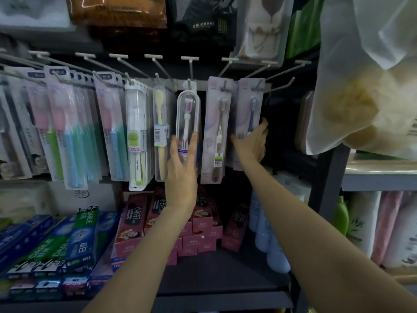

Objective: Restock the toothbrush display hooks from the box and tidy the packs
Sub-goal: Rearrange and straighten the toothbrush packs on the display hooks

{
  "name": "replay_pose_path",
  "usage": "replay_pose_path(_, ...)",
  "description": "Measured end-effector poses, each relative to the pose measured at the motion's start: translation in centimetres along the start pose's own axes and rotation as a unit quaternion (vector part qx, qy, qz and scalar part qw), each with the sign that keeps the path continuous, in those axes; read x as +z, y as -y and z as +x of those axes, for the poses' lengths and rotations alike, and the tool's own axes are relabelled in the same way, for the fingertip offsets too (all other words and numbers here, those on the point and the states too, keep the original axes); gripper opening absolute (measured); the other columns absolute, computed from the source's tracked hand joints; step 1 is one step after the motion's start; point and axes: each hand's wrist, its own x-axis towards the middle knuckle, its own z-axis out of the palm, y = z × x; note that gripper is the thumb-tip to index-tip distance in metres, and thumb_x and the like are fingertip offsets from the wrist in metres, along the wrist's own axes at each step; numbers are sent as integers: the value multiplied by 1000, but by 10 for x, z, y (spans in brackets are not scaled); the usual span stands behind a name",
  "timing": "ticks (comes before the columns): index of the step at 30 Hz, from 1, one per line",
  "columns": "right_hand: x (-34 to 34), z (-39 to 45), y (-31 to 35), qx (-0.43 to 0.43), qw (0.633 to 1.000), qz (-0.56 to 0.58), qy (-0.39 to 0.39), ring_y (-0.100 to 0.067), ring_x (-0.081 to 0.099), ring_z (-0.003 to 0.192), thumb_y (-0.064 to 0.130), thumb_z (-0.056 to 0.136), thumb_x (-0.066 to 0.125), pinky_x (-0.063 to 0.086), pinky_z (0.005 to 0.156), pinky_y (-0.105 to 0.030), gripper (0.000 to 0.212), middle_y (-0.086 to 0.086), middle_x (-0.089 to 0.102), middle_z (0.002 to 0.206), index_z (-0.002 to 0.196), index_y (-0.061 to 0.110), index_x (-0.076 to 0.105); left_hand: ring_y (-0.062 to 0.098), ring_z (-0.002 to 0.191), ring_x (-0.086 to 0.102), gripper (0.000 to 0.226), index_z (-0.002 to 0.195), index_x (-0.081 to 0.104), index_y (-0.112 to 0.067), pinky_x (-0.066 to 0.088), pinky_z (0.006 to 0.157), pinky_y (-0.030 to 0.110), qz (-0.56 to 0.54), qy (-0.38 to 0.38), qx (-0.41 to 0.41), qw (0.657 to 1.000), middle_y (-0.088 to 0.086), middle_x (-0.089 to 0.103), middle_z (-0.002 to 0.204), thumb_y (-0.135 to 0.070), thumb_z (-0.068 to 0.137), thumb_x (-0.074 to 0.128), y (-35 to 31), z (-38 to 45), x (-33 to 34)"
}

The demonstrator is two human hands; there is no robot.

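Note:
A row of wire hooks (191,71) carries hanging toothbrush packs. My left hand (181,163) reaches up with straight fingers on both sides of a clear rounded toothbrush case (188,118) that hangs on the middle hook. My right hand (253,143) lies flat, fingers straight, on the lower part of the pale pack with a blue brush (249,114). Between the two hangs a pale pack with a brown brush (216,129). A yellow brush pack (160,132) and a white "10000" pack (136,136) hang to the left. The rightmost hook (282,85) is bare.
Several pink, green and blue brush packs (67,132) crowd the left hooks. Below, the shelf holds Darlie toothpaste boxes (74,240), red toothpaste boxes (203,218) and pale blue bottles (268,233). A white plastic bag (365,86) hangs at the upper right beside a dark shelf post (325,184).

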Motion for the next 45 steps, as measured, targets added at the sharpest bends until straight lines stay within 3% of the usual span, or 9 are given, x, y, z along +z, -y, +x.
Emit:
replay_pose_path(9, -1, 7, -1, 41, 998, 40, 0, -32, 60, 104, 20, 78, 72, 53, 82, -47, 74, -13, 58, 121, 136, 14, 27, 35, 108, 53, 100, 146, 25, -23, 55, 71, 36, 11, 11, -4, 1000, 26, 34, 142, 14, 66, 74, 3, 0, 4)
replay_pose_path(19, -26, -14, 0, -16, 997, 48, 59, -26, 58, 91, 27, 74, 72, 54, 75, -41, 54, -11, 57, 106, 111, 7, 38, 37, 103, 56, 106, 145, 17, -27, 53, 67, 36, -12, 34, -6, 999, 26, 30, 144, 19, 67, 70, -2, -1, 0)
replay_pose_path(23, -36, -22, 7, -7, 996, 44, 80, -26, 56, 95, 28, 76, 72, 49, 73, -31, 59, -13, 55, 115, 119, 6, 38, 34, 92, 60, 104, 145, 22, -23, 53, 59, 32, -8, 32, -6, 999, 27, 37, 139, 16, 64, 74, -4, 1, -2)
replay_pose_path(28, -41, -22, 15, 13, 993, -9, 114, -32, 54, 110, 34, 73, 75, 51, 88, -41, 75, -15, 52, 126, 130, 7, 33, 34, 92, 60, 106, 147, 20, -24, 50, 56, 29, -19, 56, -5, 998, 26, 35, 141, 15, 64, 74, 0, 2, -5)
replay_pose_path(34, -40, -34, 3, 37, 994, -31, 102, -29, 55, 106, 27, 75, 75, 49, 84, -35, 66, -14, 53, 123, 121, 8, 32, 38, 107, 55, 103, 148, 21, -25, 52, 66, 34, -40, 72, 5, 997, 26, 30, 144, 16, 67, 70, 7, 2, -9)
replay_pose_path(37, -45, -43, 3, 44, 994, -24, 93, -32, 44, 121, 31, 72, 78, 43, 98, -41, 89, -15, 38, 137, 138, 7, 24, 37, 110, 54, 105, 148, 20, -25, 54, 70, 36, -44, 74, 15, 996, 26, 31, 144, 17, 66, 72, 12, 2, -9)
replay_pose_path(39, -50, -51, 6, 20, 998, -39, 53, -33, 34, 127, 32, 74, 76, 37, 104, -44, 90, -16, 29, 141, 142, 7, 22, 39, 107, 55, 104, 147, 25, -23, 54, 65, 36, -46, 66, 22, 997, 27, 35, 141, 19, 63, 71, 14, 2, -12)
replay_pose_path(42, -53, -75, 17, -107, 992, -51, -44, -26, 40, 121, 24, 84, 67, 35, 95, -25, 61, -13, 39, 132, 133, 4, 37, 38, 103, 57, 108, 146, 25, -22, 53, 61, 33, -47, 62, 30, 997, 27, 40, 138, 21, 59, 72, 17, 2, -16)
replay_pose_path(45, -38, -93, 28, -160, 986, -49, 13, -22, 47, 120, 20, 86, 65, 36, 93, -19, 56, -11, 47, 129, 133, 2, 38, 37, 100, 59, 108, 146, 26, -21, 54, 63, 35, -34, 67, 44, 996, 27, 38, 139, 20, 58, 73, 23, 3, -16)
